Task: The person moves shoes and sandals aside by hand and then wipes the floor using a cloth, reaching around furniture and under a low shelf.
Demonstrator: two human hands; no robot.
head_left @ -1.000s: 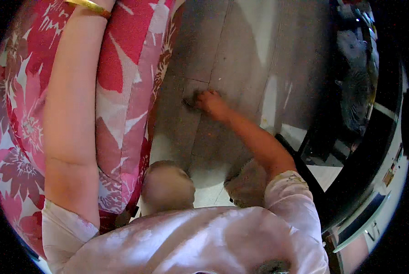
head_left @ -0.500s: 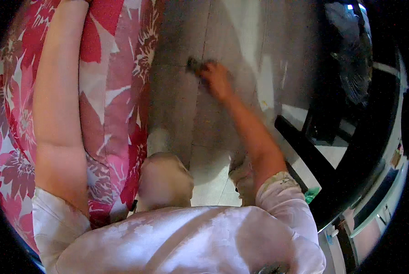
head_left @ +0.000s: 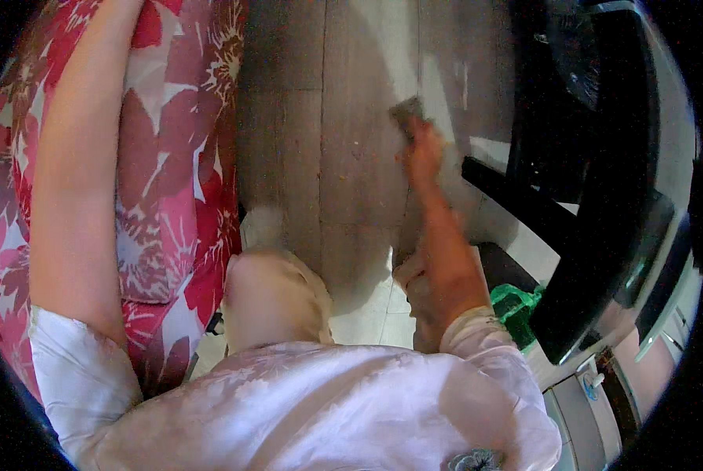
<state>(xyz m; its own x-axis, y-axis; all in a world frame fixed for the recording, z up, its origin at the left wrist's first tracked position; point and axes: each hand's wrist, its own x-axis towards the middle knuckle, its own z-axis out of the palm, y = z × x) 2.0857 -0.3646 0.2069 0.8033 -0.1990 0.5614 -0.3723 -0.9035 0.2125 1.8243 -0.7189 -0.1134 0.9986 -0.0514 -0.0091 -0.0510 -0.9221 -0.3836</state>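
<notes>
My right hand reaches down to the tiled floor, its fingers closed round a small, dark grey-green pad. The pad lies against the floor at a strip of light; blur hides whether it is a sponge or a folded cloth. My left arm stretches forward along the bedding, which is pink, red and white with large flowers. The left hand itself lies beyond the upper edge of the picture.
Small crumbs dot the floor. On the right stands dark furniture with a leg-like bar jutting toward my right arm. A green plastic bag lies near my right elbow. My knee is bent beside the bedding.
My right hand has moved to the right across the floor with the pad. The view has shifted, so the furniture and the green bag show more fully.
</notes>
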